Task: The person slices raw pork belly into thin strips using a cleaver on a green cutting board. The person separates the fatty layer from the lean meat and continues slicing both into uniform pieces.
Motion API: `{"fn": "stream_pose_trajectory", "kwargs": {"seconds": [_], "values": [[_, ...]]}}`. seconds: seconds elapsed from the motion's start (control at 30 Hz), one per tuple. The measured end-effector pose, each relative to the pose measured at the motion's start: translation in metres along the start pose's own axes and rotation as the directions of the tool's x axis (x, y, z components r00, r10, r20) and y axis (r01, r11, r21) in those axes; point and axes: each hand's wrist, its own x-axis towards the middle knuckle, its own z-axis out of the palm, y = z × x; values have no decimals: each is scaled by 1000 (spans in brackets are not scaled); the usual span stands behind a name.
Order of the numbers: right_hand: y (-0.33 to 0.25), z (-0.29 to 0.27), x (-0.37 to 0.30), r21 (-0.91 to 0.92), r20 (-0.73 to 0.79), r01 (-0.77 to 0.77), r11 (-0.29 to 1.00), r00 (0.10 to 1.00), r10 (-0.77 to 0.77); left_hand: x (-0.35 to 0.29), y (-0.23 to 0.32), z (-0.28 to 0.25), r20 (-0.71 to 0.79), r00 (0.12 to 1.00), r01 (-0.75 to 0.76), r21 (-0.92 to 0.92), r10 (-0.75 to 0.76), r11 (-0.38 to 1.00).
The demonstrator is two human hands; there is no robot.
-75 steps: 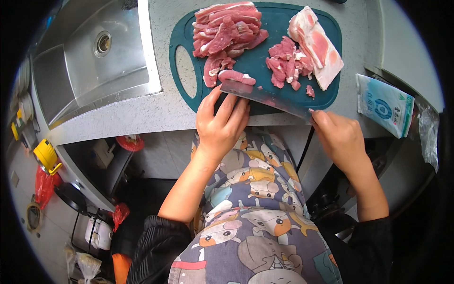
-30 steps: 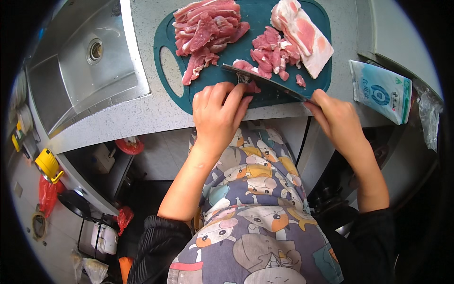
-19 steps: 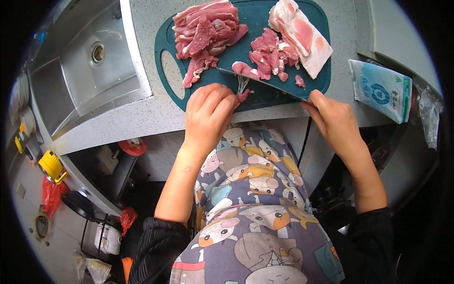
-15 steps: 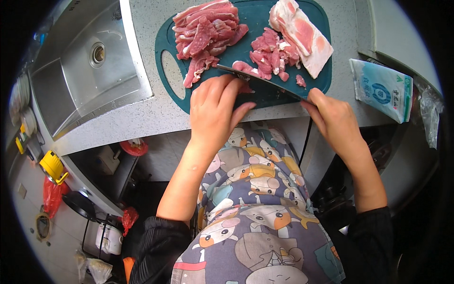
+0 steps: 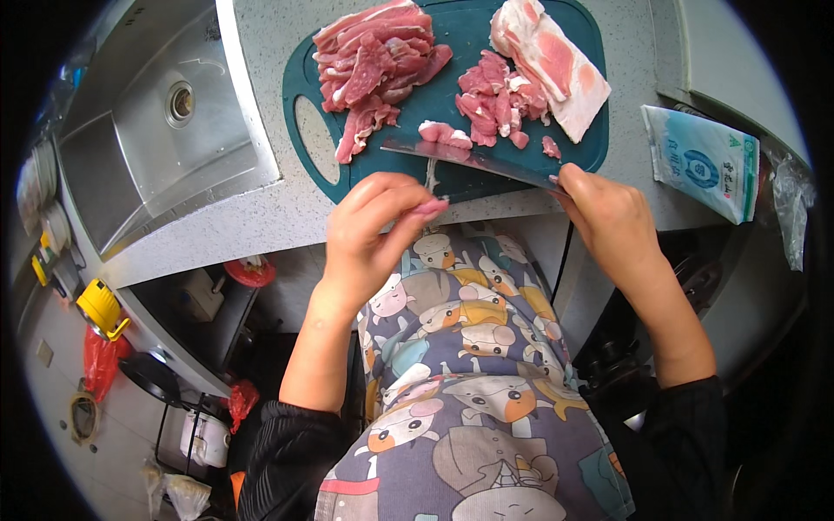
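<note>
My right hand [image 5: 612, 208] grips the handle end of a kitchen knife [image 5: 478, 161], its blade pointing left across the near part of the green cutting board [image 5: 347, 180]. Left of it, my left hand [image 5: 369, 230] is pinched closed at the board's near edge. A thin whitish strip of meat [image 5: 432, 177] runs from the blade down to those fingertips. Beyond the blade lies a small pink piece of meat [image 5: 445, 135]. A pile of cut meat pieces [image 5: 493, 100] sits farther back, beside a fatty slab of meat [image 5: 560, 69]. Sliced meat [image 5: 378, 56] is heaped at the board's left.
A steel sink [image 5: 165, 130] is set into the speckled counter [image 5: 261, 39] at left. On the right rests a blue and white plastic packet [image 5: 702, 163] beside a clear plastic bag [image 5: 790, 200]. My patterned apron [image 5: 478, 399] hangs below the counter edge.
My left hand has drawn back from the board toward me and closed into a pinch, exposing the whitish strip. The knife's blade tip has come slightly nearer and left.
</note>
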Motion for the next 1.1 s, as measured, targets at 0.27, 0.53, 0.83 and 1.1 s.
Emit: {"fn": "stream_pose_trajectory", "kwargs": {"seconds": [0.27,0.53,0.83,1.1], "values": [[2,-3,-1,-16,-1,53,998,999,-53,-1,18,-25,3,999,-35,-68,35,997],[1,2,-2,-12,-100,54,998,993,-55,-17,21,-32,-169,982,-188,-794,87,578],[-10,-8,-7,252,-161,26,967,987,16,22,5,4,180,961,-268,423,209,866],[-16,-10,-31,426,-190,-180,887,941,282,31,-11,18,16,947,-296,434,321,851]]}}
